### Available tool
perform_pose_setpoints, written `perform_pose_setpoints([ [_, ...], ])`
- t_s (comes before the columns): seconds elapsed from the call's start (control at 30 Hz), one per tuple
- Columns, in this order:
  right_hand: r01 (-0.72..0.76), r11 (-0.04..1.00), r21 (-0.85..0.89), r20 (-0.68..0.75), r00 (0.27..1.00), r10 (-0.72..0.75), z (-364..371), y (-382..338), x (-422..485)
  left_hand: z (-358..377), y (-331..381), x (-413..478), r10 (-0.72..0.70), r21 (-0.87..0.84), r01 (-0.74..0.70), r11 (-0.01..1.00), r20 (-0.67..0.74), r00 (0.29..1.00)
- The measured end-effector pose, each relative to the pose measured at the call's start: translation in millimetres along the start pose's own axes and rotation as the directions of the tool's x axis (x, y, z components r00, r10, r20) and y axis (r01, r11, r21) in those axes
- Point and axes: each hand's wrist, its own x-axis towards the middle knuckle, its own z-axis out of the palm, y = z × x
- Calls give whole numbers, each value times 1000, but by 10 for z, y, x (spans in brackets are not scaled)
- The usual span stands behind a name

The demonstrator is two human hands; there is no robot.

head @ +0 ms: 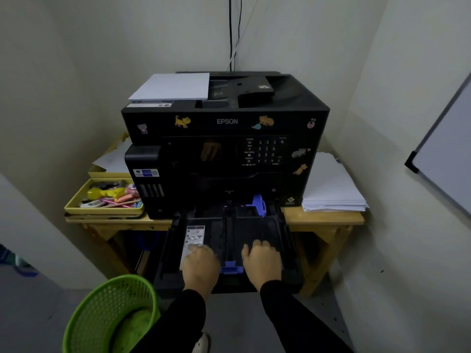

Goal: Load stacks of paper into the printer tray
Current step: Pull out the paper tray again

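Printer: large black Epson printer (226, 138) with cartoon animal stickers on its front stands on a light wooden table (323, 219); cables run up the wall behind it

Tray: black plastic paper tray (288, 240) is pulled out toward the person at the printer's base; its floor shows bare black plastic and a white instruction label; no sheets lie in it; a blue plastic edge guide (258, 205) stands near its rear right; a blue plastic slider tab (230, 268) sits at the front middle, between the two hands

Left hand: left hand (200, 267) lies palm down on the tray's front left, fingers flat over the lower end of the label; relaxed, gripping nothing

Right hand: right hand (262, 262) lies palm down on the tray's front right, fingers spread forward; likewise grasping nothing

Paper: thin white stack of paper (170, 86) rests on the printer's top left, well apart from both hands; a thicker loose pile of white sheets (331, 187) lies on the table just right of the printer, also out of either hand's grasp

Surroundings: yellow shallow tray of stationery (102, 197) sits on the table to the printer's left; green mesh plastic waste basket (109, 314) stands on the floor by the left sleeve
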Motion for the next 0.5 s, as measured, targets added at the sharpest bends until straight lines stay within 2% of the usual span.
perform_pose_setpoints([
  [0.1, 34, 994, 104, -121, 992, -21, -159, -161, 338, -271, -27, 221, -28, -126, 8, 992, -159, 987],
  [0.2, 80, 978, 193, -252, 967, -29, -443, -477, 696, -633, -129, 573, -88, -265, -15, 964, -374, 923],
  [0.27, 128, 962, 241, -357, 934, -35, -618, -725, 962, -998, -217, 811, -82, -299, -101, 949, -544, 835],
  [0.33, 175, 942, 287, -452, 892, -28, -836, -992, 1220, -1392, -320, 1069, -87, -284, -161, 945, -696, 713],
  [0.4, 245, 908, 339, -536, 844, -28, -1072, -1251, 1462, -1779, -445, 1324, -96, -263, -189, 946, -785, 612],
  [0.5, 344, 859, 379, -639, 768, -25, -1431, -1602, 1825, -2253, -638, 1681, -107, -263, -210, 942, -826, 553],
])
